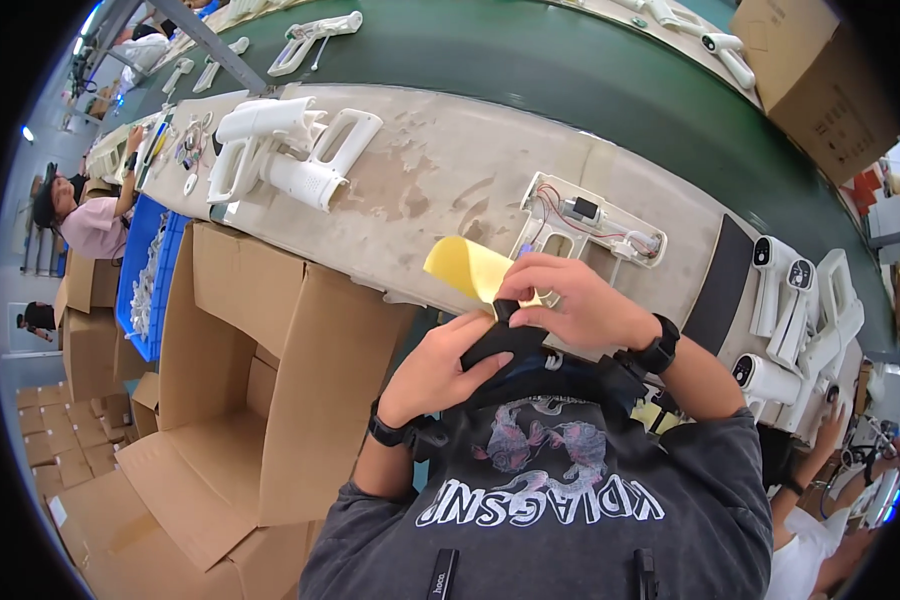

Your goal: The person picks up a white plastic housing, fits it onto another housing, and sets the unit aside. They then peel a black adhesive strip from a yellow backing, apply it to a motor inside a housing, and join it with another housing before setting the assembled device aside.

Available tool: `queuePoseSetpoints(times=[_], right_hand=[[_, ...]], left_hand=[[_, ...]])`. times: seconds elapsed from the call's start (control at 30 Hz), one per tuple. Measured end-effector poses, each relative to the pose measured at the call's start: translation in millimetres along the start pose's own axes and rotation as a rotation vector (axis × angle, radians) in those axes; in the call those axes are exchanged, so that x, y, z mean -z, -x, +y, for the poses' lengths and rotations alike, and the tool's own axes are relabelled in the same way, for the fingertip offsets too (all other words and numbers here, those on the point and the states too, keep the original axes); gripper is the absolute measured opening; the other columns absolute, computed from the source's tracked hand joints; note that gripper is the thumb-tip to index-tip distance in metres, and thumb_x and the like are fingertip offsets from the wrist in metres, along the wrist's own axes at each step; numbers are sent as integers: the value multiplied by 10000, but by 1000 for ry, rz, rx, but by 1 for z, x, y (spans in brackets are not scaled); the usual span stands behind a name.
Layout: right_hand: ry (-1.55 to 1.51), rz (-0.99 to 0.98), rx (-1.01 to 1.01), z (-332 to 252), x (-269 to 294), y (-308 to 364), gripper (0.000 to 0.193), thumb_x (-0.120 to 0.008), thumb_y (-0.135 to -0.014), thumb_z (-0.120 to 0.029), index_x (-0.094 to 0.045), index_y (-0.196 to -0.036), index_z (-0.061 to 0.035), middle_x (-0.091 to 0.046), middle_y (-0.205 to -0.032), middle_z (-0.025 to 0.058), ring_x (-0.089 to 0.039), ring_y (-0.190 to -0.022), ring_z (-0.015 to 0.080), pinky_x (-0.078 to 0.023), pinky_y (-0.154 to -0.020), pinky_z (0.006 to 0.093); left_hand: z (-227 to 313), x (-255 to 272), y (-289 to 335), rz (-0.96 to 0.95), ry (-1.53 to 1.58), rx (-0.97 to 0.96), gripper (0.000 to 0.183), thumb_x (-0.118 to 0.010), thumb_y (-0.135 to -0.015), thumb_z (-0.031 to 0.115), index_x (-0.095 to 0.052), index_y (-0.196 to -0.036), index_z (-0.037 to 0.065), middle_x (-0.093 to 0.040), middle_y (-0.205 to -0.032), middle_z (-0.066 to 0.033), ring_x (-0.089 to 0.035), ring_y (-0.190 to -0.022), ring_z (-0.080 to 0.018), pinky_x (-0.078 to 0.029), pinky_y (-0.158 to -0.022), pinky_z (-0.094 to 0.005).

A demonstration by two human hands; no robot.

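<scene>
In front of my chest, my left hand [440,365] grips the lower end of a curled yellow sheet [465,266], thumb along its dark underside. My right hand [585,302] pinches a small black piece [506,311] at the sheet's edge, close to the left fingertips. Whether that piece is still stuck to the sheet, I cannot tell. Just beyond my right hand lies an open white gun-shaped housing half [625,228], with red wires, a dark block and a small motor-like part inside. My right fingers partly cover its handle.
White housing parts [305,185] lie left on the bench [410,190]. A green conveyor belt [530,85] runs behind. Finished-looking white devices [770,300] and a black mat [712,285] are right. An open cardboard box [295,400] and blue bin [175,240] stand left. Co-workers sit at both sides.
</scene>
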State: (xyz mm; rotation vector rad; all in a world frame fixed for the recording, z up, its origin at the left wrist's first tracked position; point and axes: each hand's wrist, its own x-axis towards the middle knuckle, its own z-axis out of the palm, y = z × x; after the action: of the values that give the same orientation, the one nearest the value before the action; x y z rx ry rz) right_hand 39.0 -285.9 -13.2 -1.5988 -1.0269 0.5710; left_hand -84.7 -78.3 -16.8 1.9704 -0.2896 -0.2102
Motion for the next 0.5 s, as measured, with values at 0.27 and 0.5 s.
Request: queuePoseSetpoints(times=[0.27, 0.5], right_hand=[[699, 159, 182, 44, 45, -11, 287, -705, -841, 9, -663, -1123, -28, -606, -1140, 89, -583, -1061, 290, -508, -926, 384], [810, -50, 191, 52, 30, -10, 279, -684, -858, -23, -674, -1136, -49, -605, -1164, 54, -533, -1130, 279, -462, -1009, 389]], left_hand=[[-6, 26, 26, 274, 338, 182, 424, -733, -910, 54, -595, -1301, -39, -713, -1159, -128, -663, -1039, -167, -522, -919, -317], [-8, 44, 30, 497, 499, 152, 412, -721, -916, 19, -587, -1298, -60, -710, -1151, -121, -667, -1026, -161, -531, -909, -303]])
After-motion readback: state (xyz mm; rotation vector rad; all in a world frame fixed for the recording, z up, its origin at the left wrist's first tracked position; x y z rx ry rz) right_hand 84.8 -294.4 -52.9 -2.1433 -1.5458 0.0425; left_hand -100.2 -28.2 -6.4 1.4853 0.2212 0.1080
